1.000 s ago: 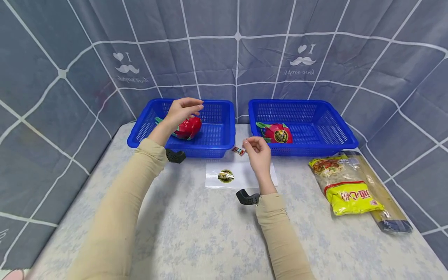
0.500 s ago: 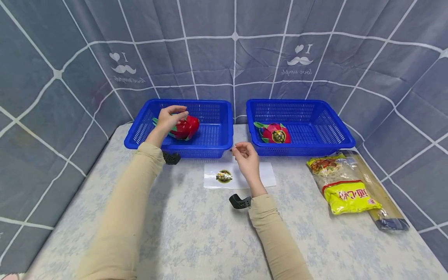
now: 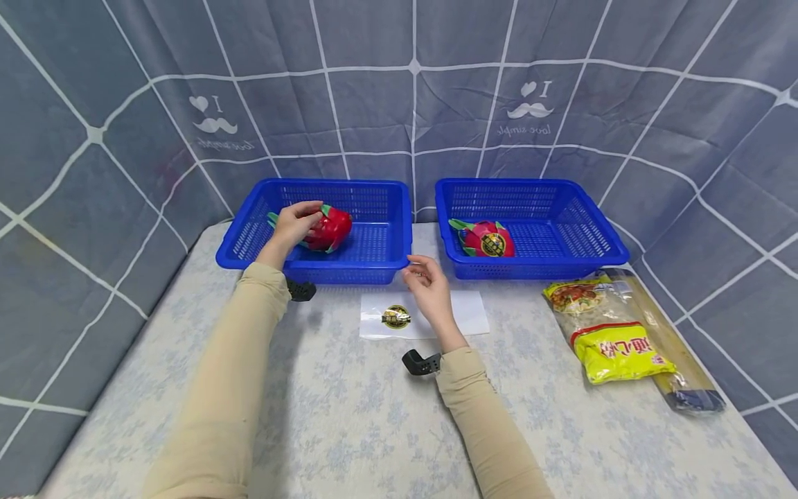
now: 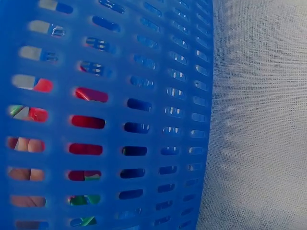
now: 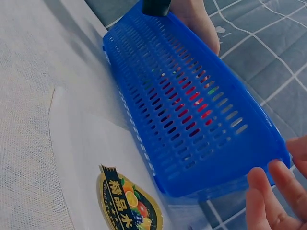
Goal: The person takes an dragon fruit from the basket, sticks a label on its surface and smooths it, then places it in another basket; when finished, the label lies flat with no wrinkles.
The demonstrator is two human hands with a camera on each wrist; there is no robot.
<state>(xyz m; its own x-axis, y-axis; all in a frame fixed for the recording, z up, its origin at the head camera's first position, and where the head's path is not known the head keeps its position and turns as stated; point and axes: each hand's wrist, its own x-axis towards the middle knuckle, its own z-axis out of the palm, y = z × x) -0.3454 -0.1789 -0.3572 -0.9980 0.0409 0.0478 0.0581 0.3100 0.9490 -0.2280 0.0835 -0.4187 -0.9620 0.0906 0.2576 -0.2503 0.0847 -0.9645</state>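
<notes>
- A blue-grey curtain (image 3: 361,118) with white grid lines wraps the back and sides of my view.
- Below it I see the table (image 3: 361,409), covered in a pale flowered cloth.
- On its far side stand the left basket (image 3: 349,265) and the right basket (image 3: 542,260), both blue, slotted and set apart by a narrow gap.
- To the right, a long clear package (image 3: 698,391) lies partly under a yellow food bag (image 3: 611,339).
- A white sheet (image 3: 470,312) lies flat in front of the gap.
- My feed puts the left hand (image 3: 291,226) inside the left basket, fingers bent over the leafy side of a fruit; whether they grip it I cannot tell.
- The right hand (image 3: 431,287) is at that basket's near right corner, fingers parted around the rim; I cannot tell whether they pinch it.
- The red dragon fruit (image 3: 337,227) lies in the left basket, toward its left half.
- The labelled dragon fruit (image 3: 483,235) lies in the right basket, near its left end.
- Smallest, a round fruit-printed sticker (image 3: 395,317) sits on the sheet's left part.
</notes>
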